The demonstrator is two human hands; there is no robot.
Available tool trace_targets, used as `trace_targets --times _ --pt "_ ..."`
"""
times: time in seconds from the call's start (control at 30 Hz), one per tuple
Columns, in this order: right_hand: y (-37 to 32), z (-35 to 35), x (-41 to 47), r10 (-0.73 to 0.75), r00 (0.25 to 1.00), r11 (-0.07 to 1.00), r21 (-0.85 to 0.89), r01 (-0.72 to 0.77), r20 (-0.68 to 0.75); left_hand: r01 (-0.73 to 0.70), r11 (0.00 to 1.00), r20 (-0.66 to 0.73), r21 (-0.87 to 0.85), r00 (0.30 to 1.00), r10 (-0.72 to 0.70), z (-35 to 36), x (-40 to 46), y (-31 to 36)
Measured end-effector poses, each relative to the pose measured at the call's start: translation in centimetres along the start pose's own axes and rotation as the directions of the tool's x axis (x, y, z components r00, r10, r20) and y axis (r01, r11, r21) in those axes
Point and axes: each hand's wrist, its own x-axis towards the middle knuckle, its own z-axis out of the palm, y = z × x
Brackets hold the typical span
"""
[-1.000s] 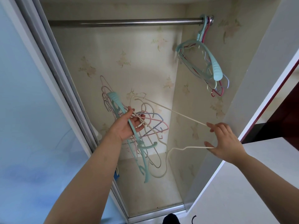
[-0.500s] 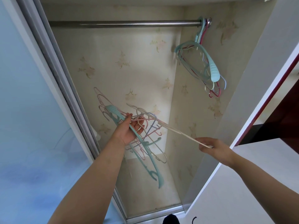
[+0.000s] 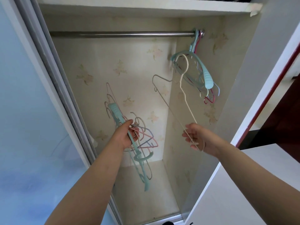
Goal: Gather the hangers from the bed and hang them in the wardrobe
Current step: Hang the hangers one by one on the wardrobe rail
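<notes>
My left hand (image 3: 125, 135) grips a bundle of hangers (image 3: 142, 143) in teal, pink, beige and blue, held low inside the open wardrobe. My right hand (image 3: 197, 138) holds a thin cream hanger (image 3: 184, 88) by its lower part, its hook pointing up toward the rail. The metal rail (image 3: 121, 34) runs across the top of the wardrobe. At its right end hang several hangers (image 3: 201, 75), teal, pink, blue and white.
A shelf (image 3: 146, 6) lies above the rail. A pale blue sliding door (image 3: 29, 111) with a grey frame stands to the left. The white wardrobe side panel (image 3: 253, 98) is to the right. The wardrobe floor (image 3: 146, 197) is bare.
My right hand has pulled the cream hanger free of the bundle and raised it, hook upward. The view has tilted up, showing the shelf. The left hand still holds the bundle.
</notes>
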Motion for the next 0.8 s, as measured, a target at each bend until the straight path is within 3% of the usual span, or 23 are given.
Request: trace_targets --times 0.27,0.47,0.67,0.8 --pt "-10.8 1.6 1.7 -0.049 0.991 0.973 0.219 0.076 -0.123 0.046 0.998 0.238 -0.042 0.971 -0.035 1.7 -1.7 2.3" --pt "-16.0 2.8 3.8 -0.086 0.974 0.970 0.205 0.130 -0.210 -0.022 1.000 0.473 -0.023 0.881 0.030 2.1 -3.2 3.2" --pt "-15.7 3.0 5.7 -0.035 0.968 0.986 0.151 0.074 -0.249 -0.027 1.000 0.495 0.016 0.869 0.015 1.2 -4.3 3.5" --pt "-14.6 2.1 6.6 -0.030 0.924 0.959 0.251 0.134 -0.381 -0.055 0.998 0.488 -0.009 0.871 0.052 0.0 -4.9 3.0"
